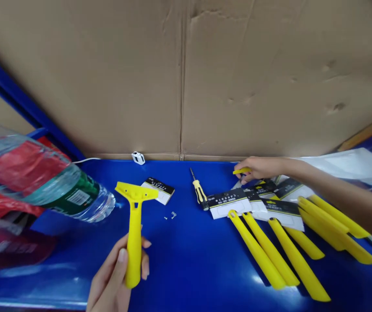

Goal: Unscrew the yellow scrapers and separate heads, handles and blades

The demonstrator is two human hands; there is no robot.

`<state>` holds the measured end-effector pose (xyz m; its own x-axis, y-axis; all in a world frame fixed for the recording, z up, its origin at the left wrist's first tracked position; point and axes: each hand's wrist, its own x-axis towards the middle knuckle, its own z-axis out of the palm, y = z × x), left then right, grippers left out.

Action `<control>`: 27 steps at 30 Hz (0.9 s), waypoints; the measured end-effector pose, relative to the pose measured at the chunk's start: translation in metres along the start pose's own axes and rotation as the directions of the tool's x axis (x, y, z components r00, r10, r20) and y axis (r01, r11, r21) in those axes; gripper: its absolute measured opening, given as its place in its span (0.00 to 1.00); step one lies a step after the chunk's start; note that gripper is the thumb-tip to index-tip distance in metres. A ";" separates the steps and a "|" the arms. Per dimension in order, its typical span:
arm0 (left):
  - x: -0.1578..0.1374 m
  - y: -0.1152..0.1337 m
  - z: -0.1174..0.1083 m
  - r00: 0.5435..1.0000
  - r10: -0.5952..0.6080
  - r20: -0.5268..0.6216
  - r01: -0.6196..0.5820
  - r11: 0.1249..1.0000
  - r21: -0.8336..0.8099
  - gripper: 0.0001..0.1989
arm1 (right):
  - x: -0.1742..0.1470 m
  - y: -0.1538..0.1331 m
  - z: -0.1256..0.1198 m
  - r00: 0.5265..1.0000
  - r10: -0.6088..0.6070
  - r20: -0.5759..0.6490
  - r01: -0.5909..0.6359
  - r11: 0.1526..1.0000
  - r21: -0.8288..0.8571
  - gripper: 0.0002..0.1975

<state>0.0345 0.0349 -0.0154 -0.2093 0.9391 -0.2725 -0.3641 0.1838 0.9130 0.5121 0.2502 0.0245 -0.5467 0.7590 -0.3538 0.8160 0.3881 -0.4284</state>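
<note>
My left hand is closed around the handle of a yellow plastic scraper, held upright with its wide T-shaped head at the top. Near the back of the table my right hand pinches a small flat yellow plastic piece. Below that hand are black-and-white header cards and several yellow scraper handles fanned out. A screwdriver with a pale yellow and black grip lies between my hands. Tiny screws and nuts rest to the right of the scraper head.
Large water bottles in red wrap lean in from the left. A black-and-white card and a small white object lie further back. Cardboard walls the rear of the blue table. White plastic sheeting is at right.
</note>
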 end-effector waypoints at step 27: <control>0.002 0.002 -0.007 0.928 0.118 0.353 -0.122 0.992 -0.013 0.37 | 0.053 -0.251 0.079 0.836 -0.116 -0.536 0.434 0.736 0.519 0.24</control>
<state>0.0273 0.0355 -0.0167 0.0829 0.9958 -0.0378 -0.3476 0.0645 0.9354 0.2636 0.1515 0.0472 -0.4511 0.8700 0.1991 0.2657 0.3438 -0.9006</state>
